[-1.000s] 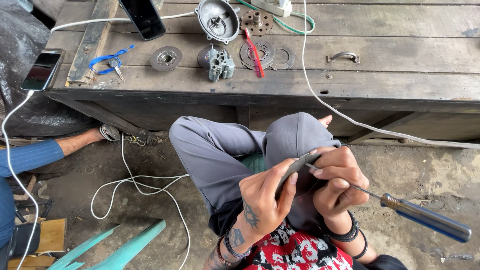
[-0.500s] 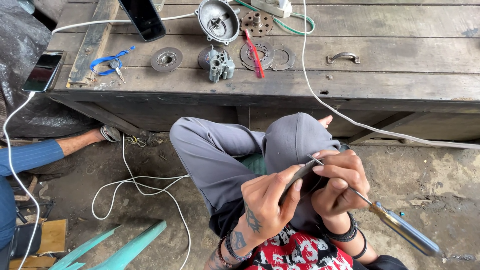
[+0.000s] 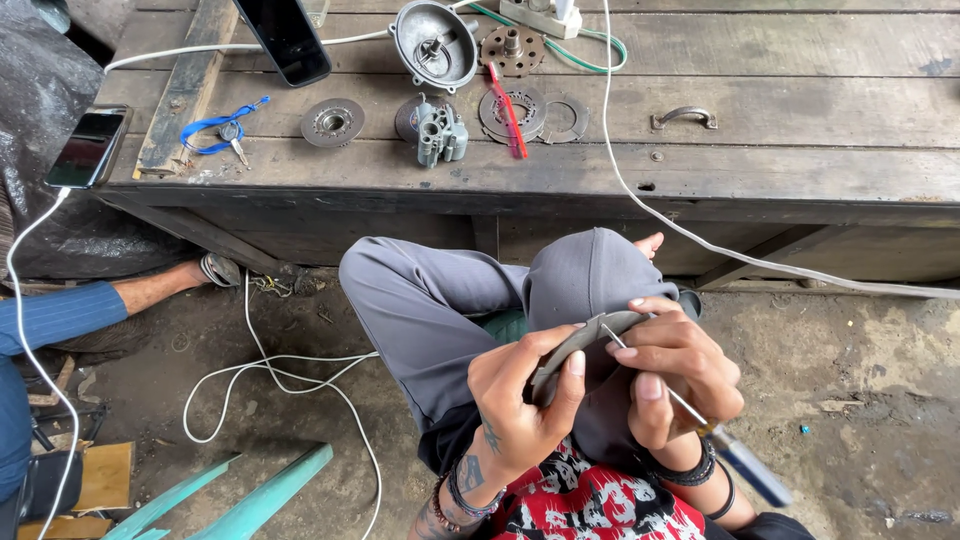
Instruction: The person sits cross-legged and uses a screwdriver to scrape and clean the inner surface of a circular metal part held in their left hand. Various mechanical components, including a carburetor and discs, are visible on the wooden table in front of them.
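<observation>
Curved grey metal plate [image 3: 585, 340]: gripped by left hand [image 3: 520, 400]; right hand [image 3: 675, 375] grasps one blue-handled screwdriver [image 3: 745, 465]. Wooden tabletop [image 3: 800, 110]: two phones, three discs.

Weathered wooden workbench [image 3: 760, 110], on it lay two phones [image 3: 285, 38], blue-lanyard keys [image 3: 222, 128], round metal housing [image 3: 435, 42], geared discs [image 3: 333, 122], small grey carburettor-like part [image 3: 440, 135], red-handled tool [image 3: 508, 112], white cable [image 3: 640, 200], metal drawer handle [image 3: 684, 117].
</observation>
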